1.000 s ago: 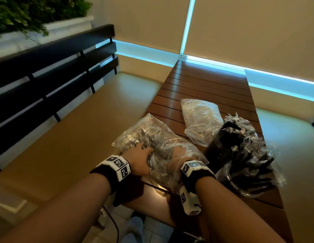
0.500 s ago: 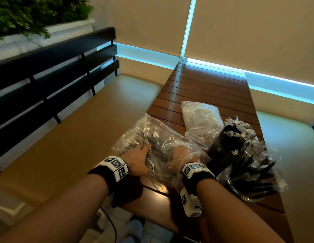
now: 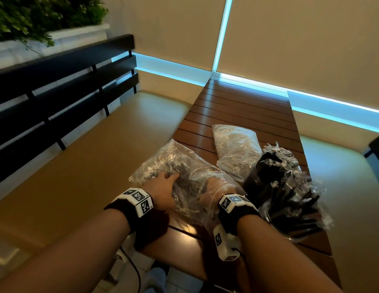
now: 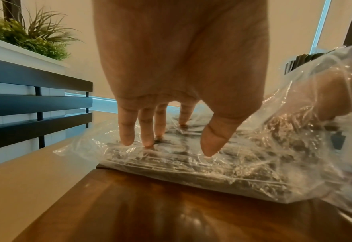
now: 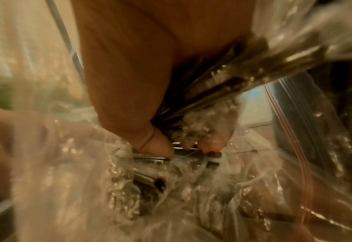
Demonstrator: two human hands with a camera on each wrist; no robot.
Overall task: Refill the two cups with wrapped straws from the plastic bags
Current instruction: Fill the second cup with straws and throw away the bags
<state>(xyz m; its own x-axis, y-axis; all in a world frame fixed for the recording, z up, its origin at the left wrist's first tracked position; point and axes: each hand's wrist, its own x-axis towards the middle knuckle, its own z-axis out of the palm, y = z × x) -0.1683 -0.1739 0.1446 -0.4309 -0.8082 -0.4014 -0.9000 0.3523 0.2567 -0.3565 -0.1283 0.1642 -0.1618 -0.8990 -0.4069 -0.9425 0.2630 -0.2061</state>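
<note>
On the wood table (image 3: 237,106), the left hand (image 4: 181,81) still presses flat on the bag (image 3: 163,161) while the right hand (image 5: 133,81), deep inside, has now grabbed a bunch of straws (image 5: 222,85) for the cups (image 3: 258,182).

- Head view: dim, warm amber cast overall. The only cool light is the cyan strips (image 3: 336,106) glowing along the lower edges of the blinds and the vertical gap between them.
- Slatted table top (image 3: 243,111) carries a soft sheen from those strips; a small bright glare patch sits near its front edge.
- Wide-angle bending is visible: bench backrest (image 3: 63,85) slats bow toward the frame edge.
- Left wrist view: sharp on the fingertips (image 4: 127,139); palm close to lens, soft. Clear plastic bag (image 4: 222,163) glints with specular highlights.
- Right wrist view: heavy blur, muddy orange tone, shot through plastic film; thumb (image 5: 154,145) smeared, corners indistinct.
</note>
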